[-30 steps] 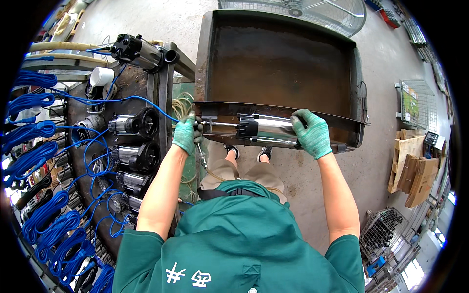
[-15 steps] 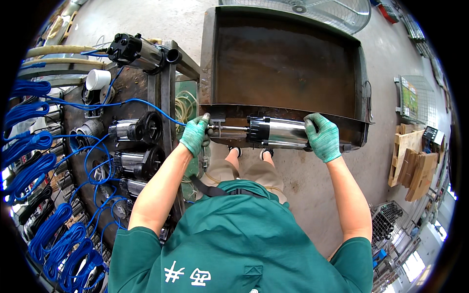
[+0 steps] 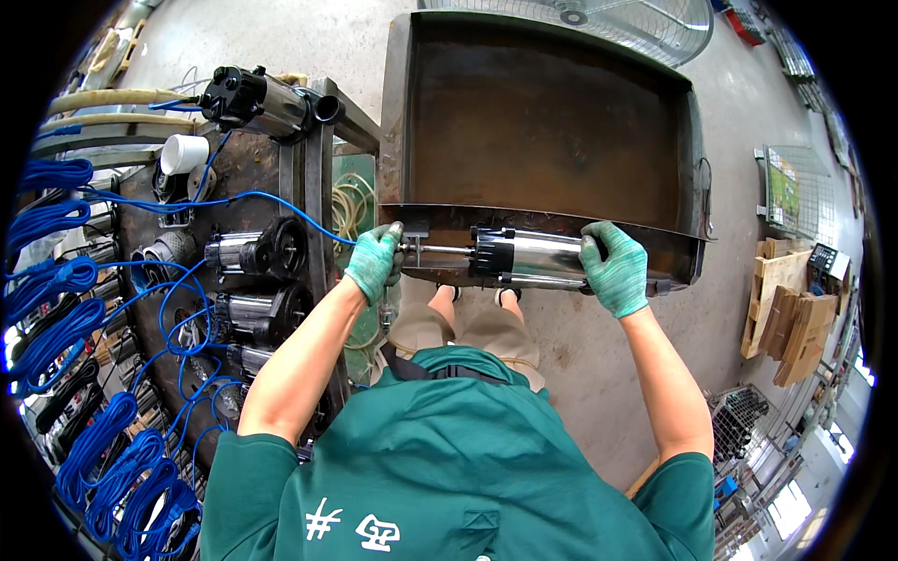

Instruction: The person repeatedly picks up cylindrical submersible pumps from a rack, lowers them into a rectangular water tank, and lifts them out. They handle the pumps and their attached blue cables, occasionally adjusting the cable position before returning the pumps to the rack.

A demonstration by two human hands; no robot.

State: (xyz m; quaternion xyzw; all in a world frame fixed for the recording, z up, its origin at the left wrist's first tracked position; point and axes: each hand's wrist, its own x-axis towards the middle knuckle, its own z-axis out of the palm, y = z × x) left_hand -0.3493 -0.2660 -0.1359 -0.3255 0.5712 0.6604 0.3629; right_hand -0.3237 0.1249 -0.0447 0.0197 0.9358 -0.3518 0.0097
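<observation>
A shiny steel pump cylinder (image 3: 543, 251) with a black ribbed collar lies across the front ledge of a water-filled metal tank (image 3: 400, 122). My right hand (image 3: 615, 269), in a green glove, curls round its right end. A thin metal shaft (image 3: 447, 250) runs from the collar leftward to a small metal bracket (image 3: 414, 243). Also gloved, my left hand (image 3: 376, 263) is closed at the shaft's left end, beside the bracket. A blue cable (image 3: 297, 208) reaches this hand from the left. My fingers hide what it grips there.
On the left, a dark workbench (image 3: 245, 178) carries several steel-and-black pumps (image 3: 251, 316), a white cup (image 3: 186, 153) and coiled blue cables (image 3: 122, 458). A large fan (image 3: 645, 28) stands beyond the tank. Wooden boards (image 3: 795, 332) lie on the right.
Both hands keep their places on the pump parts, with only a slight shift. The ripples on the tank's water look calmer.
</observation>
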